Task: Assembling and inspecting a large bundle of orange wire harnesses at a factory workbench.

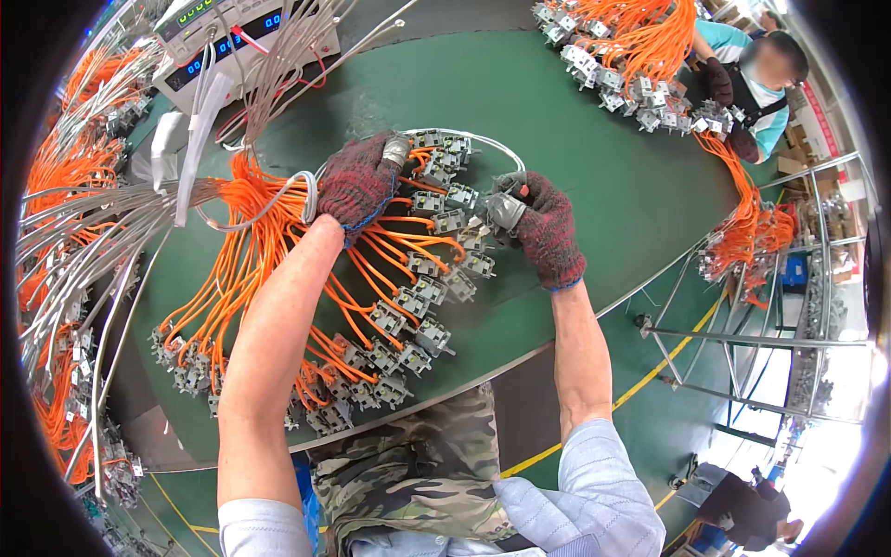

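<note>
Left hand (357, 186) pressed, fingers curled, on orange-wired grey metal switch bundle (408, 278) | right hand (543, 227) fingers gripped one grey switch (506, 211) | round green table (631, 176), near edge.

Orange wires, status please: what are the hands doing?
Left hand pressing orange wires. Right hand pinching a grey connector. More connectors crowd between.

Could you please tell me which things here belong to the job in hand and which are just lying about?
In use:
left hand on the orange wires
right hand holding a grey connector
row of connectors

Lying about:
meter
grey cables
far wire bundle
metal rack
</note>
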{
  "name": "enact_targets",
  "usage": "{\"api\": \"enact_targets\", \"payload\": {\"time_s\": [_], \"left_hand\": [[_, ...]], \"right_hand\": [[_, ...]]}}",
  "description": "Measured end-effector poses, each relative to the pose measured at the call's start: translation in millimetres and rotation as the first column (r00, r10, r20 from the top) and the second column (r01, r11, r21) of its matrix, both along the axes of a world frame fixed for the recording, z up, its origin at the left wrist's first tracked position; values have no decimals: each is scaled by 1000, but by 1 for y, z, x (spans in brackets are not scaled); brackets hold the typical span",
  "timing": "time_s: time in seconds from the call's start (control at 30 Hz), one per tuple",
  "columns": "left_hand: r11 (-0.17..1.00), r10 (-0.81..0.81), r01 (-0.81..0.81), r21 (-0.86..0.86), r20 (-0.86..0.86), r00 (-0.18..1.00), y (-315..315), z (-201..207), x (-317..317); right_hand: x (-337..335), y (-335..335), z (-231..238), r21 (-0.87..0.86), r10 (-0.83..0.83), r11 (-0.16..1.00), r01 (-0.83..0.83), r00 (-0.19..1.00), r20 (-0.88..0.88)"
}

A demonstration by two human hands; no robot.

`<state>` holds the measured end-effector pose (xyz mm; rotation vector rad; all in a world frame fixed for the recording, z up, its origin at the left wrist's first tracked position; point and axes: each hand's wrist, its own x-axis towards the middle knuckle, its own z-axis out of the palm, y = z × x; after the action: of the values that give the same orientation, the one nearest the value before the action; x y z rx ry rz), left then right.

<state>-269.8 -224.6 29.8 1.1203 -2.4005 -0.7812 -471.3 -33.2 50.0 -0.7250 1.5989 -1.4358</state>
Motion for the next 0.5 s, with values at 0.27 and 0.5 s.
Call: {"api": "enact_targets", "payload": {"time_s": [0.27,0.5], "left_hand": [[999,-2,2,42,19,1000,-1,1,2],[1000,-8,8,14,26,1000,-2,-1,1]], "right_hand": [[14,4,2,-26,-150,987,157,973,176],[16,-1,-1,-54,-180,981,184,981,73]]}}
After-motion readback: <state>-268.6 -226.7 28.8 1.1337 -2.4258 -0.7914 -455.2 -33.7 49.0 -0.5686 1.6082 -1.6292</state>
